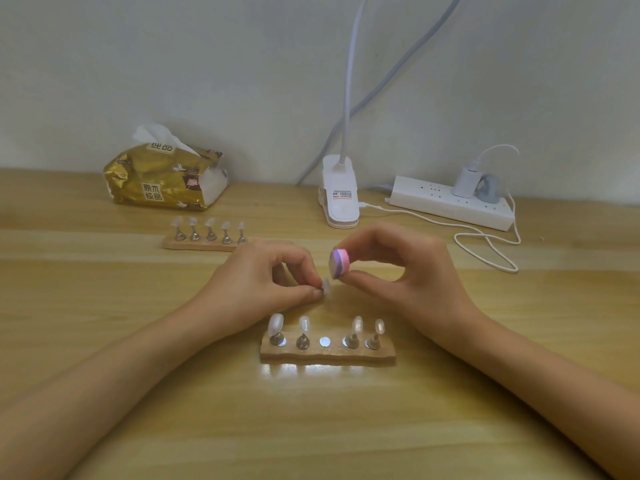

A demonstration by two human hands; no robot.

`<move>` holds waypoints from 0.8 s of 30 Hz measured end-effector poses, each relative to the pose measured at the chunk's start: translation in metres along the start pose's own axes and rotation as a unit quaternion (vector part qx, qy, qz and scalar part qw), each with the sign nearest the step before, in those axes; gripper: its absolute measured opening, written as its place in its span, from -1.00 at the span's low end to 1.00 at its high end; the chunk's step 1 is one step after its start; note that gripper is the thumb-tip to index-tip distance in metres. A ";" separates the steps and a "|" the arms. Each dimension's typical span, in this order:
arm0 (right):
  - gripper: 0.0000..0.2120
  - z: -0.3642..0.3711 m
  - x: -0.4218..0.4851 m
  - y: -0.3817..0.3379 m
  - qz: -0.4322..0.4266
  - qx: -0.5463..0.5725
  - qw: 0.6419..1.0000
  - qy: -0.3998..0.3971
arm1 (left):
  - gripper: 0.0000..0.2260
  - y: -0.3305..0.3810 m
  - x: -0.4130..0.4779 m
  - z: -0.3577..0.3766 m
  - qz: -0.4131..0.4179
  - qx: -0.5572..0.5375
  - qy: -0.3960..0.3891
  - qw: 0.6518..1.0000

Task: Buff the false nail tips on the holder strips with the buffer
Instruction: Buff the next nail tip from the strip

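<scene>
The pink, purple and white buffer (339, 264) sits at frame centre, clamped between the thumb and fingers of the right hand (401, 268). It is just beside a clear nail tip (326, 285) pinched by the left hand (270, 275). Below, a holder strip (327, 355) carries four tips. Open table (311, 427) stretches to the bottom edge.

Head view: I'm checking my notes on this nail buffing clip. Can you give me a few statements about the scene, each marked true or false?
1. The right hand holds the buffer. True.
2. The left hand lies flat and empty on the table. False: it pinches a nail tip between thumb and fingers.
3. The near holder strip has one bare spot, in the middle of its row. True.
4. The far holder strip carries three tips. False: it carries five.
</scene>
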State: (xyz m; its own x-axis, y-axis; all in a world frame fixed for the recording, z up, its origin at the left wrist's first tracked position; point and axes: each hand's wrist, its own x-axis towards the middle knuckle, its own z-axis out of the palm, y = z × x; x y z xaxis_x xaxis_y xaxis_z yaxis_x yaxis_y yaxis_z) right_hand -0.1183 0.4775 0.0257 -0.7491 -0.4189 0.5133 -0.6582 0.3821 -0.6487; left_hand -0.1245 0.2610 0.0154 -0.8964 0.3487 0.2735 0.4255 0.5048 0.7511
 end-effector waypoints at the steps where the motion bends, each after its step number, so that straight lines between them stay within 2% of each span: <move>1: -0.85 0.001 0.000 -0.001 0.009 0.002 1.000 -0.015 | -0.86 0.000 0.000 0.000 0.001 -0.003 0.000 1.000; 3: -0.87 0.002 -0.001 -0.001 0.022 0.011 0.999 -0.034 | -0.86 -0.001 -0.001 0.000 0.002 -0.009 -0.002 1.000; 6: -0.86 0.003 -0.001 -0.001 -0.002 -0.006 1.000 -0.012 | -0.86 -0.001 0.000 0.000 0.001 -0.008 -0.002 1.000; 9: -0.87 0.001 0.000 -0.001 0.015 0.000 0.999 -0.035 | -0.85 -0.002 0.000 0.001 0.001 -0.007 -0.002 1.000; 12: -0.86 0.001 0.000 0.000 -0.005 -0.003 1.000 -0.006 | -0.86 -0.002 0.001 0.001 0.001 -0.013 -0.004 1.000; 16: -0.91 0.002 0.000 0.000 0.012 -0.001 0.999 -0.031 | -0.85 -0.003 0.001 0.000 0.002 -0.011 -0.006 1.000; 19: -0.87 0.002 0.000 -0.001 -0.014 -0.011 1.000 0.000 | -0.84 -0.003 0.001 0.000 0.004 -0.006 -0.006 1.000; 24: -0.91 0.002 -0.001 -0.002 -0.009 -0.019 1.000 -0.018 | -0.84 -0.002 0.000 0.001 0.003 -0.011 -0.007 1.000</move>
State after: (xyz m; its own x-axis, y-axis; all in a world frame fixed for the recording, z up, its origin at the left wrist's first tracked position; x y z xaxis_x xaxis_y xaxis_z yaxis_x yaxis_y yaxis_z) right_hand -0.1158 0.4752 0.0250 -0.7350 -0.4540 0.5037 -0.6738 0.4060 -0.6173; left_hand -0.1254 0.2610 0.0135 -0.8918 0.3630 0.2702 0.4284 0.4847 0.7626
